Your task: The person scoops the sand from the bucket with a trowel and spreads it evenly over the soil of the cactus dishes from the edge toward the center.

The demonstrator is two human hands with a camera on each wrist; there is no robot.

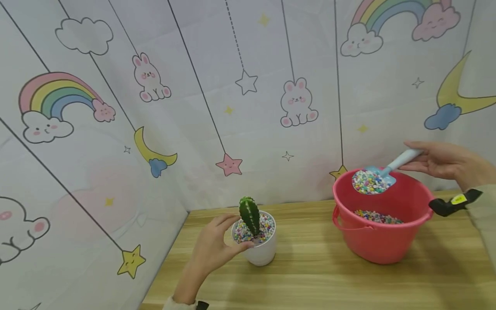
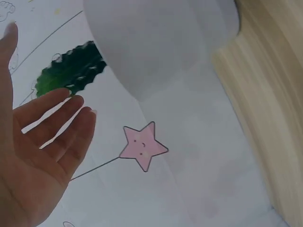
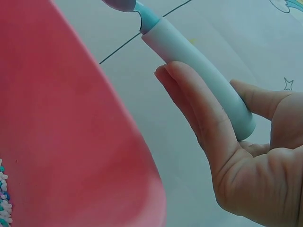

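Observation:
At the bucket's upper right my right hand point(image 1: 445, 160) holds a small scoop by its pale handle point(image 3: 203, 71), thumb on one side and fingers on the other. Its light-blue blade carries a heap of multicoloured pellets point(image 1: 370, 182) above the mouth of a red bucket point(image 1: 381, 245). More pellets point(image 1: 377, 217) lie low inside the bucket. My left hand point(image 1: 213, 245) is spread beside a white pot point(image 1: 261, 254), thumb and fingers about its rim. Similar pellets surround a green cactus point(image 1: 249, 215) in the pot. In the left wrist view the fingers point(image 2: 71, 127) look apart from the pot.
Pot and bucket stand on a wood-grain table point(image 1: 302, 275). A white cloth backdrop point(image 1: 263, 129) printed with stars, rabbits and rainbows rises behind and at the left. The bucket's red handle point(image 1: 350, 227) hangs down its front.

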